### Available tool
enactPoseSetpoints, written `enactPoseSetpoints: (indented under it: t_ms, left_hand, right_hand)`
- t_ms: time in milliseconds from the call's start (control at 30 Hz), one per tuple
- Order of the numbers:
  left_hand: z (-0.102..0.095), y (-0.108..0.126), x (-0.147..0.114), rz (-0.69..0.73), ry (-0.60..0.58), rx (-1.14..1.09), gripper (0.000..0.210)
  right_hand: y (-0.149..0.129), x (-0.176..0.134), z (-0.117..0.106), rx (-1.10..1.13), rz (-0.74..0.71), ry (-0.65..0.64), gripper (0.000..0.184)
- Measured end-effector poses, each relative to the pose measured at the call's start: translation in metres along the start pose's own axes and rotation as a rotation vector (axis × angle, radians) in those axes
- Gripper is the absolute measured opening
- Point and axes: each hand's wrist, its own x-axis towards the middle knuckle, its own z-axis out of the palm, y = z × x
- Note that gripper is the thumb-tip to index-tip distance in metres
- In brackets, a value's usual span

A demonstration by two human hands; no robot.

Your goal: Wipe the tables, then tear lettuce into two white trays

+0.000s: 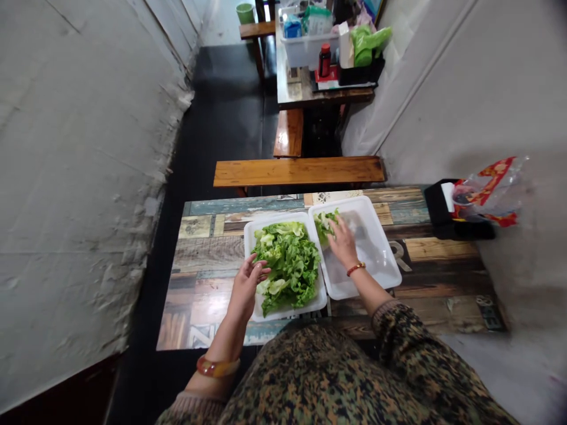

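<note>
A heap of green lettuce leaves (290, 262) fills the left white plastic tray (248, 233). At its left edge is my left hand (248, 282), fingers apart and slightly bent, with nothing seen in it; its fingertips are beside the outer leaves. The second white tray (376, 260) stands right against the first. In its far left corner lies a small bunch of lettuce (324, 223). My right hand (342, 241) reaches down over this bunch with its fingers bent onto the leaves. Its fingertips are partly hidden among the leaves.
Both trays rest on a wood-patterned table (199, 254). At its right end stand a black holder (436, 209) and a red-printed clear bag (491, 189). Beyond are a wooden bench (296, 171) and another table with a white bin (305, 50) and a dark bottle (325, 61). Walls flank both sides.
</note>
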Motion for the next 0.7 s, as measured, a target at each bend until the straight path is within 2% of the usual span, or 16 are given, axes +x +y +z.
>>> enactPoseSetpoints:
  t_ms: [67,133,233,333,400,467,533,600,700]
  left_hand:
    - [-0.003,-0.001,0.0,0.001,0.023,-0.01,0.066]
    - [-0.008,-0.003,0.0,0.005,0.058,-0.017,0.063]
    - [-0.018,-0.006,-0.003,0.029,0.116,-0.021,0.057]
    - [-0.027,-0.01,-0.007,0.041,0.158,-0.036,0.055]
    - [-0.031,-0.014,-0.011,0.034,0.172,-0.06,0.053]
    - [-0.033,-0.018,-0.016,0.024,0.175,-0.09,0.05]
    - [-0.032,-0.021,-0.024,0.014,0.169,-0.118,0.048]
    - [-0.03,-0.025,-0.032,0.006,0.161,-0.133,0.048]
    - [-0.028,-0.031,-0.046,-0.011,0.147,-0.138,0.048]
  right_hand:
    - [0.012,-0.005,0.005,0.041,0.142,0.046,0.061]
    - [0.023,-0.008,0.016,0.108,0.209,-0.017,0.068]
    - [0.027,-0.011,0.025,0.187,0.133,-0.124,0.066]
    - [0.016,-0.01,0.01,0.214,0.121,0.011,0.057]
    - [-0.003,-0.009,-0.007,0.252,0.079,0.118,0.05]
    - [-0.033,-0.009,-0.021,0.307,-0.041,0.119,0.045]
    - [-0.071,-0.011,-0.028,0.332,-0.199,-0.007,0.04]
    - [-0.109,-0.015,-0.025,0.287,-0.342,-0.161,0.037]
    - [-0.152,-0.022,-0.013,0.154,-0.457,-0.258,0.035]
